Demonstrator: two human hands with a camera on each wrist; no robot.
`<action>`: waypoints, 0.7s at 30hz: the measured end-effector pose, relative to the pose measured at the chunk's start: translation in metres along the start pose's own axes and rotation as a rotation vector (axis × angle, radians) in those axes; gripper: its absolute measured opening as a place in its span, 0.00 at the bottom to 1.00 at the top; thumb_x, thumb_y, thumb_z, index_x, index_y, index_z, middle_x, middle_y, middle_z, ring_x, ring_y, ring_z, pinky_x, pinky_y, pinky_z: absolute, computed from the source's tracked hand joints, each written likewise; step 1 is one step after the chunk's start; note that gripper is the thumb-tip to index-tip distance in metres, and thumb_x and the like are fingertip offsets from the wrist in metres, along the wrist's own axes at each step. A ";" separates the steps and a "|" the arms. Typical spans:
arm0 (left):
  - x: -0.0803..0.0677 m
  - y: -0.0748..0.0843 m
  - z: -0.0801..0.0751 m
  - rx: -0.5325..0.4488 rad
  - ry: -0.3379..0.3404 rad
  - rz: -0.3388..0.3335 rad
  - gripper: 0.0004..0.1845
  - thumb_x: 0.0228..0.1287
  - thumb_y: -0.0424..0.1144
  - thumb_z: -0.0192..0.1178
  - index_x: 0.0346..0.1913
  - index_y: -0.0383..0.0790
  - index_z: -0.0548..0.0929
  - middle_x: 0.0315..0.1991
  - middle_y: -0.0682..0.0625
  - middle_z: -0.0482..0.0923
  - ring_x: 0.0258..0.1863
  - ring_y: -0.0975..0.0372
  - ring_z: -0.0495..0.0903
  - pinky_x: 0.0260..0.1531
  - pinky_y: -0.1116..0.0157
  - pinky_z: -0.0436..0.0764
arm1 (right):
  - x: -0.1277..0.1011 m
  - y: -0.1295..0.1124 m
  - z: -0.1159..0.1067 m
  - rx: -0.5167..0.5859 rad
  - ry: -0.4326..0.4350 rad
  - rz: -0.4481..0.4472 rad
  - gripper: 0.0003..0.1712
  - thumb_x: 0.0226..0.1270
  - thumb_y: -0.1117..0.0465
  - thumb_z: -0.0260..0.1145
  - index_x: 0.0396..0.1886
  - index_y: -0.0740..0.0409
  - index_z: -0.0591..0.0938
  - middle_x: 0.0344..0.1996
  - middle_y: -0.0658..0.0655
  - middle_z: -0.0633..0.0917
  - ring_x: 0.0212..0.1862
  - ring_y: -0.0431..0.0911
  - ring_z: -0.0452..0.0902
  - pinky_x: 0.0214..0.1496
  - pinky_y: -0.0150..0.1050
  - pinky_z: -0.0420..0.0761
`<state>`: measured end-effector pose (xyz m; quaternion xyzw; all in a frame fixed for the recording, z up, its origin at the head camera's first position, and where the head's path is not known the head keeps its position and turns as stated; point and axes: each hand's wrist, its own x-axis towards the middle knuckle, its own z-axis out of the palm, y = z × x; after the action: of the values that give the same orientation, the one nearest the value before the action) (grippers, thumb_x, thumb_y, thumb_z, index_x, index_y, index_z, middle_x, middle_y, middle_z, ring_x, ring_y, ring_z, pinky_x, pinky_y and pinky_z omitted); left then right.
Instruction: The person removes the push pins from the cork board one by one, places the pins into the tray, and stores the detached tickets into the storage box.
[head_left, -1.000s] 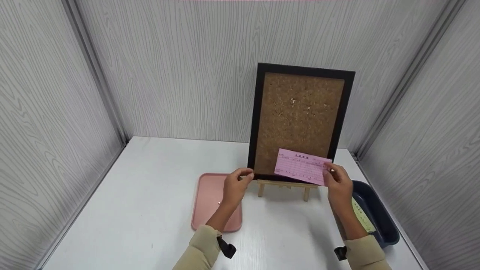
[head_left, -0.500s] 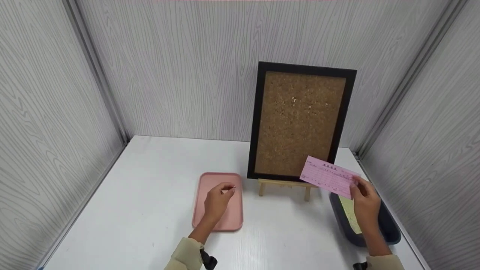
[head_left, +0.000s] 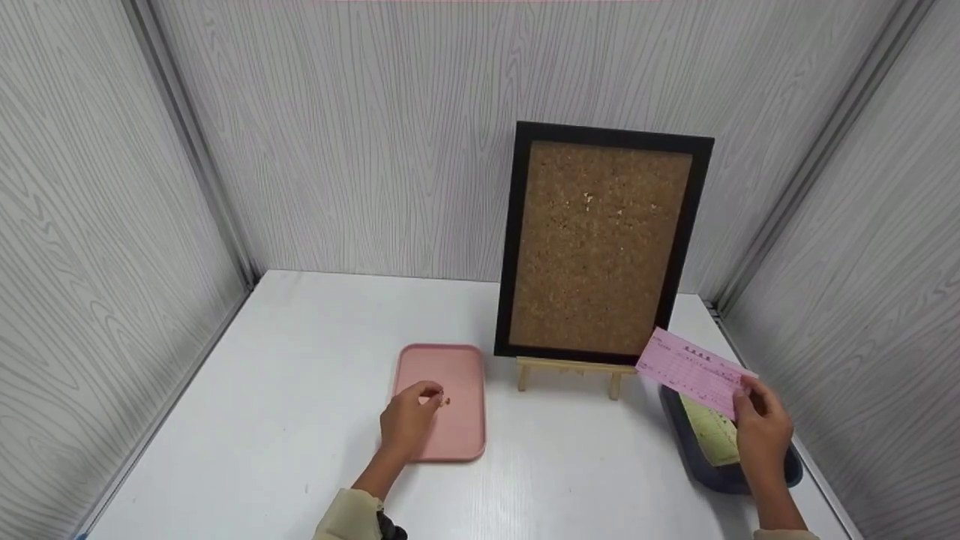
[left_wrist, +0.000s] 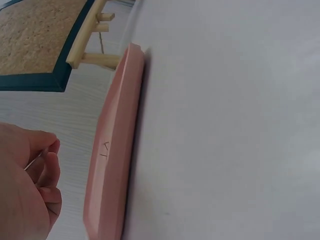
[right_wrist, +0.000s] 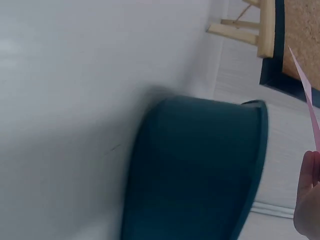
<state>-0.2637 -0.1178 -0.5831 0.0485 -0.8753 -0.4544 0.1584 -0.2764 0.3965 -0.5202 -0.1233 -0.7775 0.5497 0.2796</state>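
My left hand [head_left: 407, 421] is over the pink tray [head_left: 466, 442], its thumb and fingers pinching a thin pin [left_wrist: 34, 162], which shows as a fine shiny line in the left wrist view. A few more small pins [left_wrist: 105, 149] lie in the tray. At the right, my right hand [head_left: 765, 431] grips the right end of a pink printed slip [head_left: 694, 371] between thumb and fingers. That slip is held tilted above the dark blue bin [head_left: 697, 474]. Inside the bin lies a yellow-green slip [head_left: 709, 431], partly covered by the right hand and pink slip.
A black-framed cork board [head_left: 600, 262] stands upright on a small wooden easel [head_left: 570, 367] at the table's back. Its cork has several pale nicks. White table [head_left: 247, 405] surrounds the tray, and grey wood-grain panels [head_left: 375, 135] enclose three sides.
From the board's lower left corner, my left hand has come down and left to the tray. The right hand has carried the pink slip right and down, away from the board to the bin.
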 end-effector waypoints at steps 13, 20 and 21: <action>-0.007 -0.017 -0.001 0.149 -0.022 -0.015 0.05 0.69 0.39 0.63 0.42 0.48 0.89 0.39 0.55 0.88 0.31 0.64 0.83 0.30 0.60 0.78 | 0.006 0.029 -0.025 -0.157 0.122 0.133 0.22 0.77 0.56 0.57 0.65 0.59 0.78 0.59 0.57 0.78 0.42 0.30 0.70 0.38 0.19 0.70; -0.008 -0.022 0.001 0.176 -0.020 -0.010 0.04 0.68 0.39 0.65 0.41 0.48 0.89 0.38 0.54 0.89 0.35 0.62 0.85 0.32 0.58 0.80 | 0.005 0.038 -0.026 -0.241 0.191 0.094 0.21 0.75 0.62 0.54 0.61 0.66 0.80 0.57 0.64 0.80 0.36 0.28 0.65 0.34 0.20 0.67; -0.008 -0.023 0.001 0.178 -0.023 -0.012 0.04 0.68 0.39 0.65 0.41 0.48 0.89 0.38 0.54 0.88 0.35 0.62 0.85 0.33 0.58 0.80 | 0.005 0.038 -0.025 -0.255 0.195 0.083 0.20 0.74 0.63 0.54 0.60 0.67 0.80 0.56 0.65 0.81 0.35 0.27 0.64 0.35 0.22 0.66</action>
<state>-0.2580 -0.1287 -0.6041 0.0626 -0.9137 -0.3761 0.1408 -0.2708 0.4330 -0.5481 -0.2424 -0.8045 0.4428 0.3130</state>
